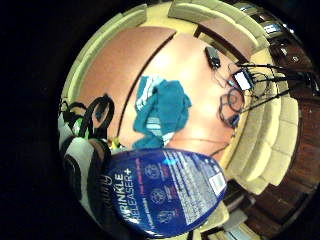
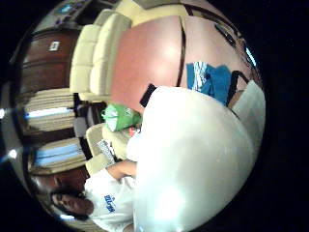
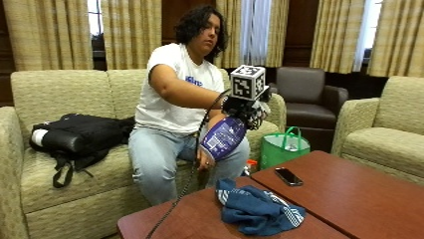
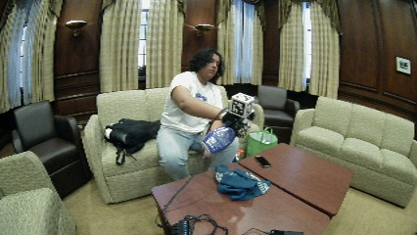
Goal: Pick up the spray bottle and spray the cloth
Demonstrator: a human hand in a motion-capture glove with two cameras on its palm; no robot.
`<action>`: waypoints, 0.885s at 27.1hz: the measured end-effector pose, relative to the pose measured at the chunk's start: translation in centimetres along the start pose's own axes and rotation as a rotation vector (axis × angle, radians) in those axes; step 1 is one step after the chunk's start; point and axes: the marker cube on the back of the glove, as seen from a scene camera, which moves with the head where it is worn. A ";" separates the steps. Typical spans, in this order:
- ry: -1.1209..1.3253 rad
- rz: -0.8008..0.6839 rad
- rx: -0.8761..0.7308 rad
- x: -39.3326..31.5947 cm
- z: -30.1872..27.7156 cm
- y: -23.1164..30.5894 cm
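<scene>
My gloved right hand point(image 3: 246, 108) holds the spray bottle point(image 3: 223, 138) in the air, fingers curled round its neck. The bottle is blue with a wrinkle-releaser label point(image 1: 167, 192) and hangs tilted above the table's near end. In the thumb side palm view the white side of the spray bottle point(image 2: 193, 159) fills much of the picture. The blue cloth point(image 3: 257, 209), crumpled with white stripes, lies on the wooden table point(image 3: 344, 199) below the bottle; the cloth point(image 1: 162, 112) shows beyond the label too. The bare left hand point(image 3: 207, 158) rests near the bottle's base.
A black phone point(image 3: 289, 176) lies on the table behind the cloth. A green bag point(image 3: 283, 147) stands by the sofa. A black backpack point(image 3: 76, 134) sits on the sofa beside the person. Cables and devices point(image 4: 196, 225) lie at the table's other end.
</scene>
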 end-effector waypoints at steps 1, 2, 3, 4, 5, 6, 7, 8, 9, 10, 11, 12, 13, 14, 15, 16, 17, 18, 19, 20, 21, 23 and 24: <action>-0.052 -0.012 0.035 0.1 -0.6 0.5; -0.107 -0.021 0.066 0.1 -1.1 1.0; -0.162 -0.029 0.094 0.1 -1.5 1.5; -0.218 -0.035 0.120 0.2 -1.8 2.0; -0.275 -0.041 0.145 0.3 -2.0 2.4; -0.331 -0.047 0.170 0.5 -2.2 2.7; -0.388 -0.054 0.196 0.8 -2.3 3.0; -0.446 -0.061 0.223 1.0 -2.2 3.2; -0.502 -0.069 0.249 1.2 -2.0 3.4; -0.556 -0.077 0.273 1.3 -1.7 3.7; -0.608 -0.086 0.295 1.3 -1.2 3.9; -0.656 -0.094 0.316 1.2 -0.6 4.1; -0.701 -0.103 0.334 1.0 0.0 4.3; -0.742 -0.111 0.350 0.8 0.7 4.5; -0.777 -0.119 0.365 0.5 1.4 4.6; -0.807 -0.129 0.376 0.1 2.1 4.7; -0.830 -0.140 0.384 -0.4 2.9 4.8; -0.849 -0.153 0.389 -0.9 3.7 4.8; -0.865 -0.166 0.392 -1.5 4.6 4.8; -0.877 -0.178 0.394 -2.2 5.5 4.8; -0.886 -0.188 0.395 -3.0 6.4 4.8; -0.897 -0.201 0.397 -4.3 8.0 4.5; -0.897 -0.205 0.398 -4.9 8.8 4.4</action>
